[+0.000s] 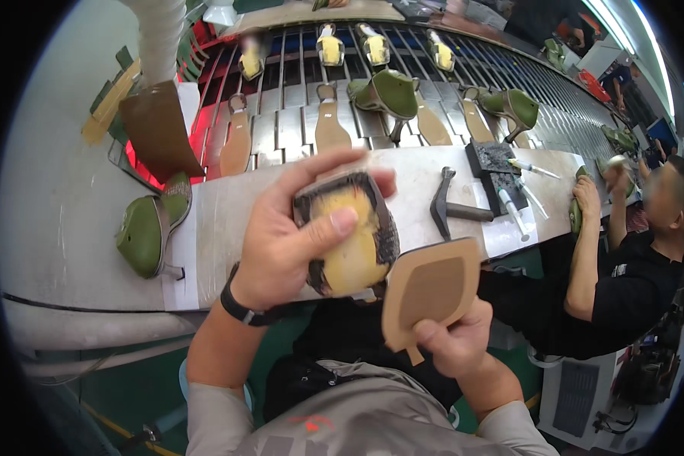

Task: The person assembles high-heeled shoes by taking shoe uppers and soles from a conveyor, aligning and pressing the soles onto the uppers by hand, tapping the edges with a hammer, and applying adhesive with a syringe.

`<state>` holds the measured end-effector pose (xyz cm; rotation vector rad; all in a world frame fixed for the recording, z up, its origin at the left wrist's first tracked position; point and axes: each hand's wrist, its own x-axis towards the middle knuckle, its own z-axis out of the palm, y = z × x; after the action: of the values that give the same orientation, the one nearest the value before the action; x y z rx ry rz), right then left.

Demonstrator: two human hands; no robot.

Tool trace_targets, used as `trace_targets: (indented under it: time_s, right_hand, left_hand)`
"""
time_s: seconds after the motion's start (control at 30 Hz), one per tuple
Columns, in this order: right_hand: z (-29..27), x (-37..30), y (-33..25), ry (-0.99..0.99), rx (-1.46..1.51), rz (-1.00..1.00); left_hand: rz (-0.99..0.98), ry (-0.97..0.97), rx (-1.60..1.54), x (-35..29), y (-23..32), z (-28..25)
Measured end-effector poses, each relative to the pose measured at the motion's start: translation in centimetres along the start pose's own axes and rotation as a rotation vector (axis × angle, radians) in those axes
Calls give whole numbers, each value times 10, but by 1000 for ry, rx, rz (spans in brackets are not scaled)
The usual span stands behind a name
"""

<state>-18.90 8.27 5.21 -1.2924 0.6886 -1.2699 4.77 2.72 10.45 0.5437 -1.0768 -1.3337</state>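
My left hand (pixel 280 242) grips a shoe (pixel 357 254) with its underside turned up. A yellow patch with dark, rough edges covers that underside, and my thumb presses on it. In my right hand (pixel 460 338), a tan shoe sole (pixel 433 283) is pinched near its lower end, its darker brown inner area facing up. The sole's far edge is close beside the shoe; whether they touch, I cannot tell. Both things are held above the near edge of the pale worktable (pixel 243 194). The rest of the shoe is hidden under my left hand.
A hammer (pixel 460 207) lies right of my hands, by a black block (pixel 496 171) with several syringe-like tubes (pixel 513 213). A green heeled shoe (pixel 144 235) stands at left. Beyond, a slatted conveyor (pixel 281 114) carries soles and shoes. At right, a co-worker (pixel 623 289) handles a green shoe.
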Motion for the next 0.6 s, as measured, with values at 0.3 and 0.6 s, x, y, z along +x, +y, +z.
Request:
trace_targets:
  time_s: [0.3,0.6]
  right_hand:
    - [28,15,-20,-255,124,21]
    - [25,9,-28,-177,108,92]
  left_hand:
    - [-38,-98,6,-11,-3,5]
    - [1,-41,-75,-7,-10,10]
